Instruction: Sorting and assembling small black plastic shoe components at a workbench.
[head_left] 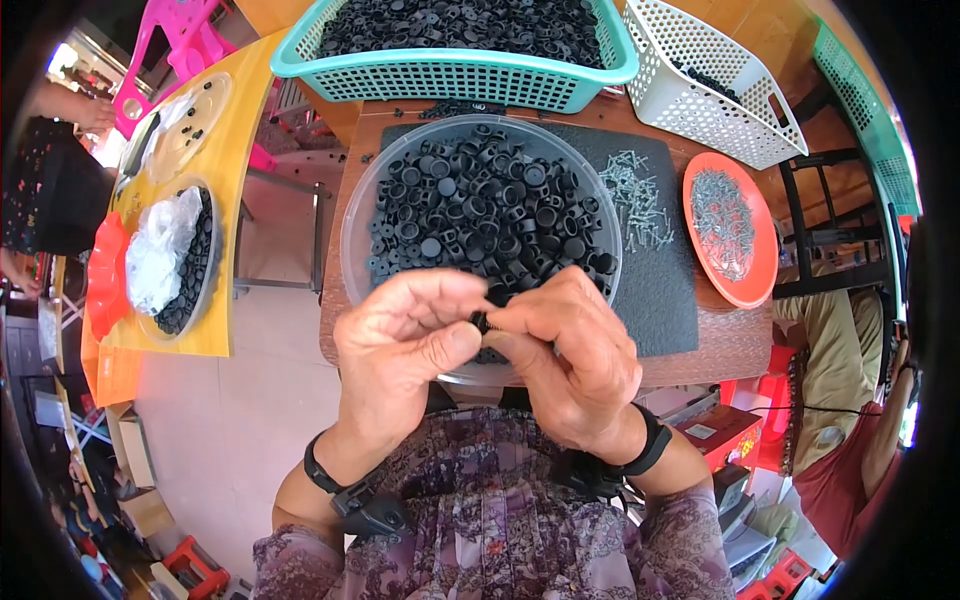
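Observation:
Over the near rim of a round clear tub [352, 240], my two hands meet. A small black plastic part [479, 322] is pinched between the thumb and fingers of my left hand [395, 345]. My right hand [572, 360] is closed too, its thumb and index fingertips pressed together against that part; what they grip is mostly covered by the fingers. Many black round caps [480, 205] fill the tub. Loose silvery screws [638, 200] lie on a dark mat [655, 315] to the right, and more screws [722, 225] sit in an orange-red dish [758, 285].
A teal basket [450, 80] heaped with black parts stands behind the tub, beside a white perforated basket [690, 110]. On the left, a yellow table [225, 250] carries a tub with a plastic bag [165, 250]. Another person [845, 480] sits at right; a person's hand [88, 108] shows at left.

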